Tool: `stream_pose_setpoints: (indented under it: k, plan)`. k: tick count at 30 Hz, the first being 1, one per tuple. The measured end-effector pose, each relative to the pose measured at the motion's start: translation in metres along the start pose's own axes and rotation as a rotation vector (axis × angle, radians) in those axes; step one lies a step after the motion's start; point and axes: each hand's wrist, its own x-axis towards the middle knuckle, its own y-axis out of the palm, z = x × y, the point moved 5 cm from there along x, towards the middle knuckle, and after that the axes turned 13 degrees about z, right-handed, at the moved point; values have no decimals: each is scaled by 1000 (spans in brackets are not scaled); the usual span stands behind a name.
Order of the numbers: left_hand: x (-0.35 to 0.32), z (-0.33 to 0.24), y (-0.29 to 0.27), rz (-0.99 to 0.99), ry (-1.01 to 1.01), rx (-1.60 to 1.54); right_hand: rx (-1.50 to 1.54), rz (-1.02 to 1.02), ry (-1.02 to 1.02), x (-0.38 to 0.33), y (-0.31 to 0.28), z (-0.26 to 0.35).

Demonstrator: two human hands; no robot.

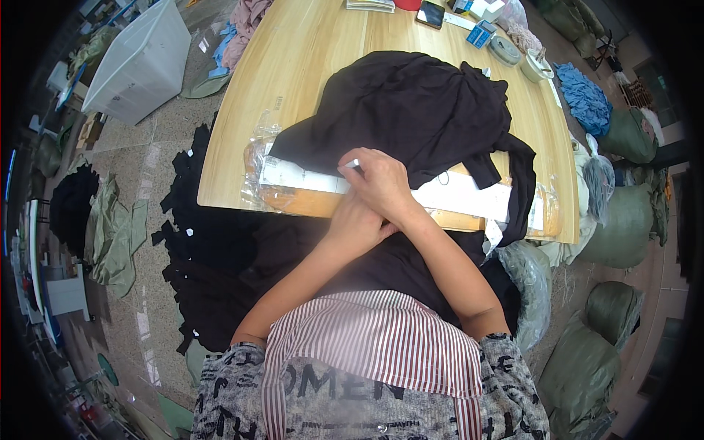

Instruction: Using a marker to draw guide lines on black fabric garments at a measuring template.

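A black garment [411, 110] lies crumpled over the wooden table [293, 59], one narrow sleeve-like part [522, 176] hanging toward the near edge on the right. My hands cross in front of it, right above left. Closed fingers of my right hand [381, 180] hold a small white-ended stick [353, 164]; its exact kind does not show. Beneath the right wrist is my left hand [358, 224], its thumb toward the right and its other fingers mostly hidden. White sheets [455, 199] are fixed along the near table edge under clear tape [257, 172].
More black cloth [213, 249] hangs below the table's near edge and spreads left. A white bin [139, 66] stands at the far left. Phone [430, 15], blue box [481, 34], tape roll [504, 50] and white cup [537, 67] sit at the back right. Green sacks [623, 220] line the right.
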Motion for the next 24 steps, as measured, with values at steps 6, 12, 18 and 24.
stream_pose_setpoints:
  k: [6, 12, 18, 24]
  plan:
    - [8, 4, -2, -212, 115, 147, 792, -233, 264, 1, -15, -38]
    - [53, 34, -24, 65, -39, 551, 1100, -572, 552, -79, -46, -103]
    - [52, 98, -306, -913, -89, 254, 1404, -460, 424, -10, -116, -168]
    - [-267, 261, -303, -1027, -861, 662, 1092, 40, -512, 74, -131, 39]
